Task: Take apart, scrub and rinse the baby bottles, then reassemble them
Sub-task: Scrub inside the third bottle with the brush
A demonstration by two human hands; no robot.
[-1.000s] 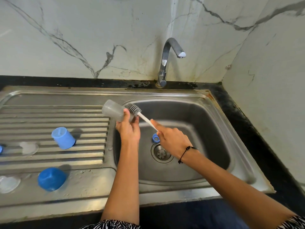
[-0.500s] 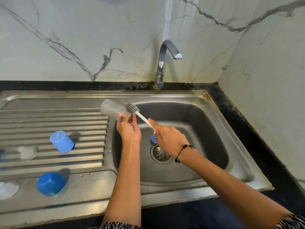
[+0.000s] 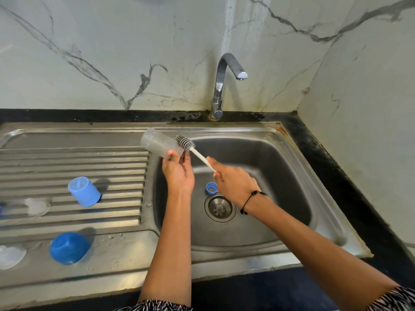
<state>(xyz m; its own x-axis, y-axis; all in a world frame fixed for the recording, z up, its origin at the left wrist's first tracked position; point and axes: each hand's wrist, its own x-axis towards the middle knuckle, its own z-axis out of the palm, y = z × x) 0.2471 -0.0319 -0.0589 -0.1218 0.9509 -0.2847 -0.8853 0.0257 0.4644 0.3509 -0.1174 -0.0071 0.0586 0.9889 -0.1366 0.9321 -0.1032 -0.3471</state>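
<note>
While the left hand (image 3: 178,173) grips one clear bottle body (image 3: 158,145) over the sink (image 3: 292,153) rim, the right hand (image 3: 233,184) clamps one bottle brush (image 3: 194,150), bristles at its mouth. Two blue caps (image 3: 84,191) (image 3: 68,248) rest on the drainboard (image 3: 67,160); one blue ring (image 3: 211,188) lies beside the drain (image 3: 220,207).

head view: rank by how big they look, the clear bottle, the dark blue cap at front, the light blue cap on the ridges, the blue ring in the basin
1. clear bottle
2. dark blue cap and light blue cap: look alike; the dark one is nearer, so unsure
3. blue ring, clearly smallest
</note>
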